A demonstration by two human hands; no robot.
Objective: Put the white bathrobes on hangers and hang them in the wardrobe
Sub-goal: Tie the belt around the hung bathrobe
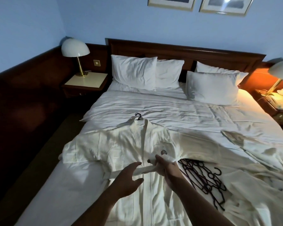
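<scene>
White bathrobe (121, 144) — flat on bed (153, 103), hanger (138, 116) inside.

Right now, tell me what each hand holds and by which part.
The right hand grips the white bathrobe by its belt at the waist. The left hand is open beside the belt, holding nothing.

A hotel bedroom: a made double bed (153, 105), matching bedside lamps (75, 53), framed prints (171, 1).

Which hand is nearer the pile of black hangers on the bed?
Right. The right hand grips the belt just beside the black hangers; the left hand is further left, over the bathrobe.
</scene>
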